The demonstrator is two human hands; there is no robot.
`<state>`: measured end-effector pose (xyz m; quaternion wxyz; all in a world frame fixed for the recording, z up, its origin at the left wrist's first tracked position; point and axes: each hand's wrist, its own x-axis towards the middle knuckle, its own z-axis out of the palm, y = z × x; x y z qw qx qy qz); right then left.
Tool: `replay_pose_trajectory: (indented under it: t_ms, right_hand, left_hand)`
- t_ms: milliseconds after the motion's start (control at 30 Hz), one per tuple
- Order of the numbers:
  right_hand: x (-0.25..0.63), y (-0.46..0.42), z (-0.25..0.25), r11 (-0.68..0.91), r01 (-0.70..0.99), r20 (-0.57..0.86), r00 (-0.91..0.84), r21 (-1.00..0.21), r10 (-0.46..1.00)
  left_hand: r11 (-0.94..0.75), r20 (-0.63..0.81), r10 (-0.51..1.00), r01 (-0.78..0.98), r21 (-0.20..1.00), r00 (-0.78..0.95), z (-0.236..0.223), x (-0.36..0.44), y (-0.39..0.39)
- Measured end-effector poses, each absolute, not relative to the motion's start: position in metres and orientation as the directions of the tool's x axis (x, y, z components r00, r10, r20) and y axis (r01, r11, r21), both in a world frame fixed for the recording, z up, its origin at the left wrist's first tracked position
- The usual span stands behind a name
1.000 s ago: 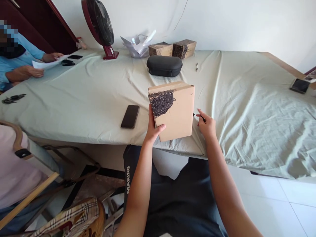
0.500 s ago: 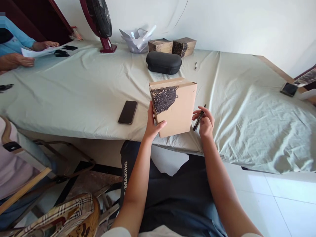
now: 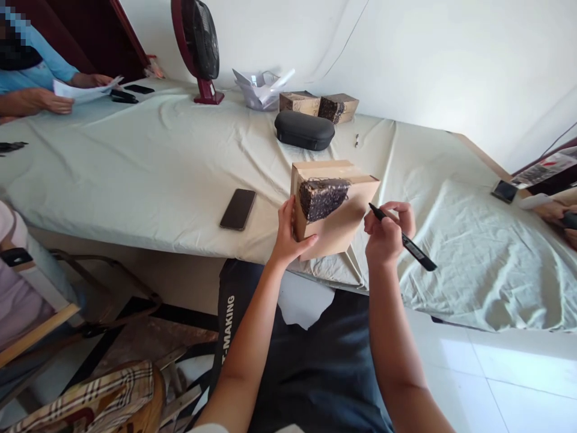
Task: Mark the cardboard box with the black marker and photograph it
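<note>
Tbl [image 3: 157, 162] | phone [image 3: 238, 209], case [image 3: 305, 130] nr box [image 3: 336, 224] | L grip [image 3: 291, 239] holds it | R grip [image 3: 384, 245] holds marker [image 3: 419, 255]

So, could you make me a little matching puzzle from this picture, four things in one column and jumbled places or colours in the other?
Things:
1. marker
2. nearest box
3. fan
4. nearest phone

Descriptions:
A. dark red and black
B. lying flat on the cloth
C. in the right hand
D. gripped by the left hand

Pairs: 1-C, 2-D, 3-A, 4-B
</note>
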<state>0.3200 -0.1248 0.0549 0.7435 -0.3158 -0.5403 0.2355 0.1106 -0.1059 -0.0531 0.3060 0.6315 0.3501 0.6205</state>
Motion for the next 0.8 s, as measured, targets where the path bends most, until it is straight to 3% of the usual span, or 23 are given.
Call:
replay_pose_trajectory:
  t_ms: [167, 367, 567, 800]
  right_hand:
    - [0.302, -0.111, 0.125, 0.745, 0.098, 0.75, 0.134, -0.66, 0.648]
    - [0.294, -0.078, 0.157, 0.485, 0.247, 0.464, -0.14, -0.839, 0.875]
    - [0.291, -0.078, 0.151, 0.478, 0.289, 0.487, -0.045, -0.829, 0.872]
    - [0.29, -0.085, 0.157, 0.468, 0.369, 0.482, -0.061, -0.803, 0.874]
  left_hand:
    - [-0.616, 0.617, 0.787, 0.026, 0.787, -0.003, -0.067, 0.1, -0.102]
    - [-0.608, 0.609, 0.793, 0.026, 0.793, -0.002, -0.072, 0.099, -0.1]
    - [-0.598, 0.598, 0.801, 0.016, 0.801, 0.013, -0.074, 0.099, -0.101]
    - [-0.588, 0.588, 0.809, 0.01, 0.809, 0.027, -0.079, 0.097, -0.1]
